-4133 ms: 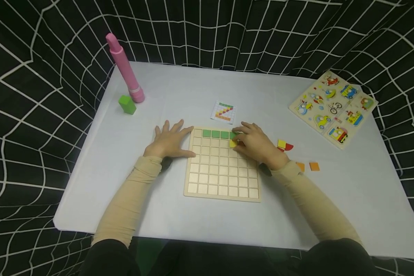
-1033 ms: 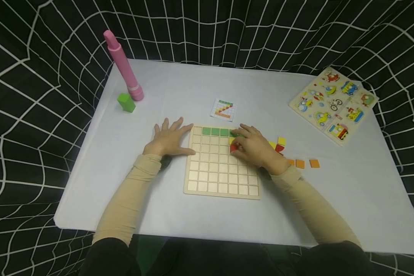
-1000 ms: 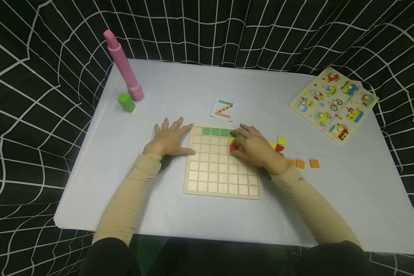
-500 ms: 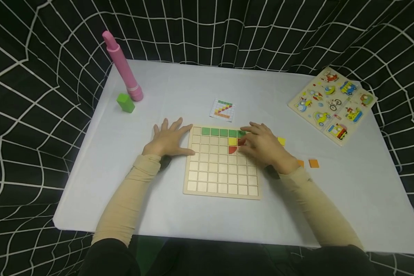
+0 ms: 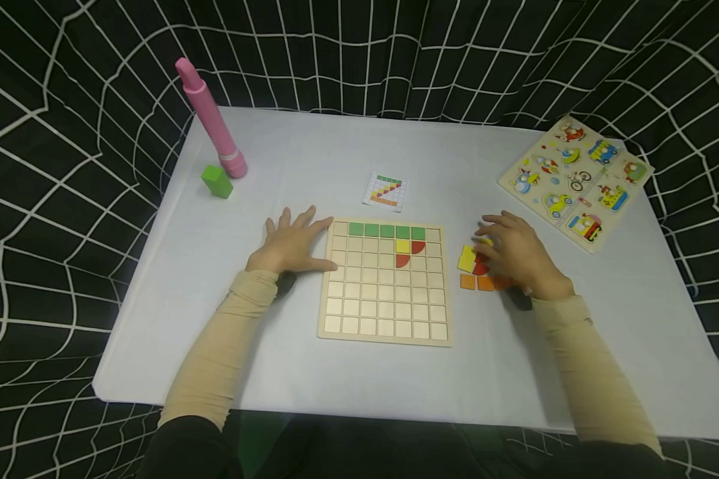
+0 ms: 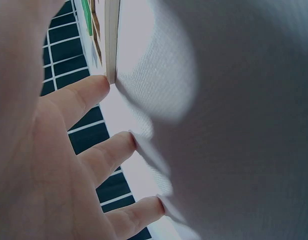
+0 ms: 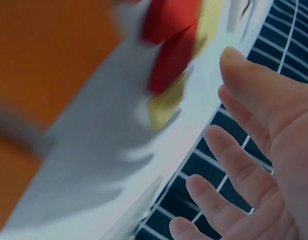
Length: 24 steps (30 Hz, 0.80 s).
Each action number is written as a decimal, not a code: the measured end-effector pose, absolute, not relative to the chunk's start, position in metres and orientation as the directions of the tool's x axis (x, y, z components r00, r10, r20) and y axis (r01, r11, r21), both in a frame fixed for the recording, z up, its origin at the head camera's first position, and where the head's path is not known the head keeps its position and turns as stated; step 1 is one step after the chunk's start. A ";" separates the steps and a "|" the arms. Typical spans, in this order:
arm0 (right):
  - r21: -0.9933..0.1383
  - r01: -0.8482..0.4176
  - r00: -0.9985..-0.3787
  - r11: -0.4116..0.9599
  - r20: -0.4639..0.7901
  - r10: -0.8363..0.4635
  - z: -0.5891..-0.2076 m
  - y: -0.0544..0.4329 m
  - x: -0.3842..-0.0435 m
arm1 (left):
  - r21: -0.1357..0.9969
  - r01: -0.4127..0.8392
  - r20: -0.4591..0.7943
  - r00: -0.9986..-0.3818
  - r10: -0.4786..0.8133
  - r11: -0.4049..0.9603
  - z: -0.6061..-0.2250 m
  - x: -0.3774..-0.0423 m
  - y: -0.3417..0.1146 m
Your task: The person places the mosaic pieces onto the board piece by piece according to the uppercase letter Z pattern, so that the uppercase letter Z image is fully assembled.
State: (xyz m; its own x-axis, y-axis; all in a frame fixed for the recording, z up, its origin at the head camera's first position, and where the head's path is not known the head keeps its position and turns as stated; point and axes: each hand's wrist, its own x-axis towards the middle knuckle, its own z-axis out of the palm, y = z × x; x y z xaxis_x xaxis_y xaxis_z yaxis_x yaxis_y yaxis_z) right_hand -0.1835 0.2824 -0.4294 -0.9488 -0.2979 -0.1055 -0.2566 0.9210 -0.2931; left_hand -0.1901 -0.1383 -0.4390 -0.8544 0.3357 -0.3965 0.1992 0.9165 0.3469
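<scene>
A wooden grid board [image 5: 368, 293] lies mid-table, with several green square tiles [image 5: 387, 231] along its top row. Below them sit a yellow square tile [image 5: 402, 247], a red quarter-circle tile [image 5: 418, 247] beside it and another red tile [image 5: 402, 261] underneath. My left hand [image 5: 289, 246] is spread at the board's left edge, thumb and index fingertip against the frame. Over the loose tiles to the right hovers my right hand [image 5: 518, 253], fingers relaxed and holding nothing in the right wrist view. Partly beneath it are yellow tiles [image 5: 466, 259], red tiles [image 7: 172, 58] and orange tiles [image 5: 467, 282].
Above the board lies a small pattern card [image 5: 386, 191] with coloured squares. A pink stick [image 5: 212, 126] and a green block [image 5: 218, 181] stand at the back left. A wooden picture puzzle [image 5: 566, 179] is at the back right. Black netting surrounds the white table [image 5: 275, 379].
A yellow tile and two red quarter-circle tiles were set on the board by my right hand. It then let go and moved right, over the loose tiles. My left hand stayed put.
</scene>
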 end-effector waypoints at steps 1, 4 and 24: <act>-0.289 -0.260 -0.949 0.921 -0.099 -0.299 -0.430 0.286 -0.183 | 0.346 0.199 -0.396 -0.855 0.335 0.917 -0.439 -0.190 -0.138; -0.281 -0.263 -0.949 0.923 -0.095 -0.300 -0.434 0.296 -0.182 | 0.347 0.197 -0.395 -0.856 0.333 0.917 -0.438 -0.189 -0.138; -0.347 -0.240 -0.956 0.906 -0.076 -0.283 -0.433 0.296 -0.182 | 0.350 0.200 -0.388 -0.858 0.336 0.915 -0.442 -0.191 -0.139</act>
State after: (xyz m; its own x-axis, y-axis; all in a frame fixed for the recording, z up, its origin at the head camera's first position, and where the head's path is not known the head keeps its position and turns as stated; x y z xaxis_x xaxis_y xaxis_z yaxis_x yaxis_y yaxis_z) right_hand -0.1820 0.2956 -0.4331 -0.9562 -0.2827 -0.0760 -0.2404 0.9064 -0.3472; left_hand -0.1906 -0.1388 -0.4417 -0.8581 0.3360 -0.3883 0.2000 0.9152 0.3500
